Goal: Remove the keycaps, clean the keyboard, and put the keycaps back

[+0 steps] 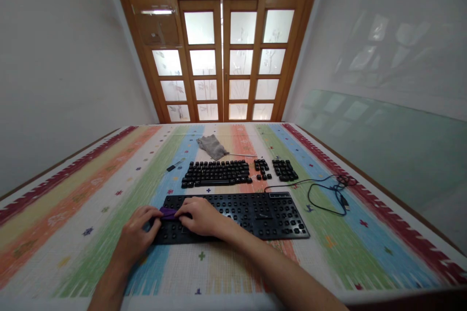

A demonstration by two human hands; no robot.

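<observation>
Over the striped tablecloth [95,252] before me, left hand [137,229] and right hand [201,216] pinch a purple cloth [168,213] at the left end of a capless keyboard [243,215], whose bare key posts [296,230] could snag it if rubbed hard.

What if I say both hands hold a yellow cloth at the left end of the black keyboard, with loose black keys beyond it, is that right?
Not quite: the head view shows that the cloth is purple, not yellow. The rest is right: the left hand and right hand hold it at the left end of the black keyboard, with loose black keys beyond it.
</observation>
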